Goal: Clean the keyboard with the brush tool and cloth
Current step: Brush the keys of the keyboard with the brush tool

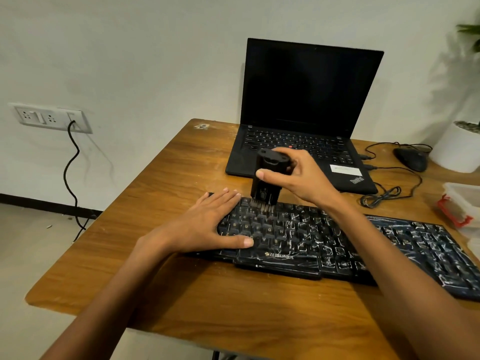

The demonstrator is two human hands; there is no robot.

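Held upright in right hand (pixel 293 175), thumb and fingers curled round upper body of brush tool (pixel 266 175). Bristles down, touching top key rows near left end of keyboard (pixel 298 240). Braced at that end by left hand (pixel 207 224), laid flat on keys, fingers straight, thumb spread along lower rows, nothing gripped. Set on table (pixel 181 165), long axis left to right, mostly rightward of brush. White streaks over keys there, so judged uncleaned. Sweep rightward along long axis, away from bracing hand. No cloth in view. Behind keyboard: open laptop (pixel 298 113).
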